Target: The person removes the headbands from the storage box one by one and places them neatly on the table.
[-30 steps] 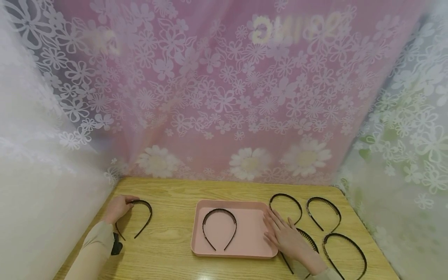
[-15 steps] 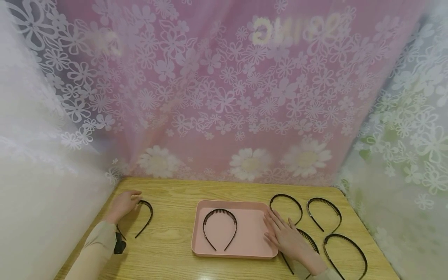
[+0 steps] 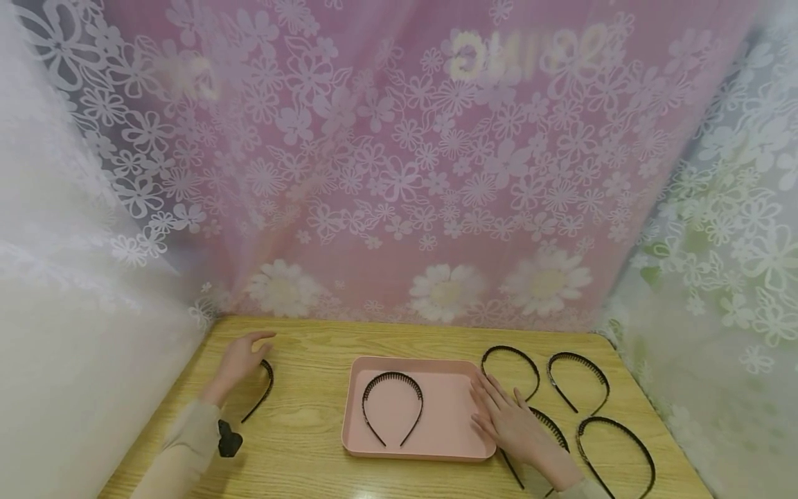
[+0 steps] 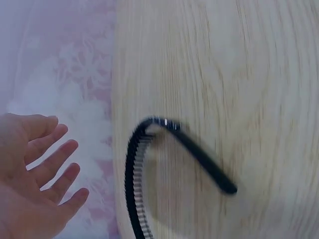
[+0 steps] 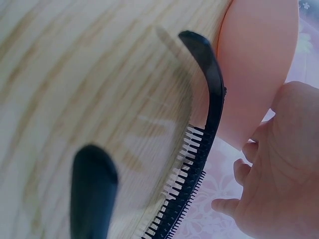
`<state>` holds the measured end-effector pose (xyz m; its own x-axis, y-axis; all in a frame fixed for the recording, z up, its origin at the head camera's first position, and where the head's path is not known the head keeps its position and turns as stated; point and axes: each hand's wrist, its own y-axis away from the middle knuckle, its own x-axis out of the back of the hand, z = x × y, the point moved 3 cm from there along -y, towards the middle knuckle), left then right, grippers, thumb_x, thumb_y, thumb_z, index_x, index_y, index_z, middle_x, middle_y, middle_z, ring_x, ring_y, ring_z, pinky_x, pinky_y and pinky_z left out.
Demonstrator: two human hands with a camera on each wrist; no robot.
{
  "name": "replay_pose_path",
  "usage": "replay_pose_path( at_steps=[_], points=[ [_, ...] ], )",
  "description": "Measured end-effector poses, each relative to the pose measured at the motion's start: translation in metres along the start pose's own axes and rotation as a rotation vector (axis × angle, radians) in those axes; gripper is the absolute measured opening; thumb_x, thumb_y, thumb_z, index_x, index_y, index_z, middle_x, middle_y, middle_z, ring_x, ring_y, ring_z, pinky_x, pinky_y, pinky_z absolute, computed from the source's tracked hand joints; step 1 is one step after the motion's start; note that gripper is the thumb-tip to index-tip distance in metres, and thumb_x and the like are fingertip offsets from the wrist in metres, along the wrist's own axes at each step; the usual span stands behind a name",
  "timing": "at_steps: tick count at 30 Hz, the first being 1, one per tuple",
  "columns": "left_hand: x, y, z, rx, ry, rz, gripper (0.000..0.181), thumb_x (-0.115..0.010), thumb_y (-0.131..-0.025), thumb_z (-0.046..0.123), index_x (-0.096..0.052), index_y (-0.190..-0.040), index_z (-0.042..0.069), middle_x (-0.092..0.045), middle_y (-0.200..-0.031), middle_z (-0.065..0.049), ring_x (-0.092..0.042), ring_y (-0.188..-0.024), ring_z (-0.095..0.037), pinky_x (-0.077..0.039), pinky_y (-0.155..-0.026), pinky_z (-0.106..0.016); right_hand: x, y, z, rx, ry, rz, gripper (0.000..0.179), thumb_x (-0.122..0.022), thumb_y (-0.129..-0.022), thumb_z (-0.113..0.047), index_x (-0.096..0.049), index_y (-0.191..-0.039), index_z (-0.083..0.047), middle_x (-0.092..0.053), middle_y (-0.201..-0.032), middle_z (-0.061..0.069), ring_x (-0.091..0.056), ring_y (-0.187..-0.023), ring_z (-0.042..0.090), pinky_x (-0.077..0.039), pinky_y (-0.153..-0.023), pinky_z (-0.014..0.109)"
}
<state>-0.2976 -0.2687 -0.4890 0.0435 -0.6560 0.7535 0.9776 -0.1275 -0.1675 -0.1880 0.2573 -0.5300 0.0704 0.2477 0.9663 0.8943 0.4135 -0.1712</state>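
Note:
On the left of the table, my left hand [image 3: 239,362] hovers with fingers spread over a black toothed headband [image 3: 270,389], hiding part of its band. The left wrist view shows that hand [image 4: 37,184] holding nothing, apart from the headband [image 4: 130,174]. A pink tray [image 3: 445,423] sits mid-table, and a similar headband [image 3: 391,375] lies in its left half, tips toward me. My right hand [image 3: 514,428] rests straight-fingered on the tray's right rim. Below that hand, another headband [image 3: 550,421] is partly covered; the right wrist view shows its toothed band [image 5: 215,107] close beside the tray [image 5: 256,64].
Further black headbands lie on the right of the wooden table [image 3: 305,430]: one at the back [image 3: 510,348], another beside it [image 3: 580,356] and a third nearer the front [image 3: 623,425]. A pink flowered curtain [image 3: 386,229] hangs behind the table, with pale sheets at both sides.
My left hand has let go of the left headband and moved up and to the right, its fingers now off the band. The right hand and the tray have stayed in place.

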Motion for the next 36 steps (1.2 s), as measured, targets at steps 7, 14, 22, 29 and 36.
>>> replay_pose_path(
  at_steps=[7,14,22,29,36],
  points=[
    [-0.008,0.002,0.020,-0.022,0.048,0.043,0.037,-0.056,-0.105,0.018,-0.060,-0.139,0.002,-0.057,-0.139,-0.029,-0.061,-0.061,-0.031,-0.056,-0.057,-0.039,0.000,0.001,0.000,0.000,-0.009,0.002,0.062,-0.054,-0.104,-0.040,-0.042,-0.155,-0.006,-0.037,-0.161,0.017,-0.031,-0.149,0.036,-0.027,-0.110,0.072],
    [-0.015,0.003,0.041,-0.024,0.146,0.070,0.038,-0.054,-0.107,0.020,-0.060,-0.138,0.000,-0.061,-0.136,-0.024,-0.057,-0.125,-0.043,-0.050,-0.099,-0.056,-0.002,0.001,0.002,-0.004,0.019,0.003,0.061,-0.054,-0.104,-0.041,-0.042,-0.155,-0.009,-0.035,-0.162,0.013,-0.031,-0.148,0.037,-0.028,-0.111,0.071],
    [-0.025,0.001,0.058,-0.063,0.228,0.118,0.032,-0.056,-0.106,0.020,-0.066,-0.132,0.004,-0.068,-0.128,-0.017,-0.063,-0.117,-0.037,-0.054,-0.094,-0.053,-0.002,0.001,0.002,0.011,0.004,0.017,0.061,-0.056,-0.103,-0.039,-0.044,-0.154,-0.007,-0.037,-0.161,0.015,-0.031,-0.148,0.037,-0.028,-0.110,0.072],
    [-0.037,-0.002,0.078,-0.085,0.266,0.130,0.027,-0.059,-0.104,0.016,-0.070,-0.127,0.008,-0.072,-0.122,-0.013,-0.067,-0.113,-0.034,-0.058,-0.088,-0.049,-0.005,0.000,0.005,-0.008,0.016,-0.006,0.062,-0.055,-0.104,-0.041,-0.041,-0.156,-0.011,-0.033,-0.163,0.012,-0.030,-0.149,0.035,-0.028,-0.112,0.070],
    [-0.051,-0.003,0.098,-0.106,0.318,0.089,0.026,-0.059,-0.103,0.015,-0.070,-0.126,0.007,-0.073,-0.119,-0.011,-0.069,-0.109,-0.031,-0.061,-0.081,-0.038,0.003,0.000,-0.003,0.004,-0.020,-0.004,0.061,-0.055,-0.104,-0.037,-0.042,-0.154,-0.006,-0.036,-0.161,0.017,-0.030,-0.149,0.037,-0.027,-0.110,0.073]
  ],
)
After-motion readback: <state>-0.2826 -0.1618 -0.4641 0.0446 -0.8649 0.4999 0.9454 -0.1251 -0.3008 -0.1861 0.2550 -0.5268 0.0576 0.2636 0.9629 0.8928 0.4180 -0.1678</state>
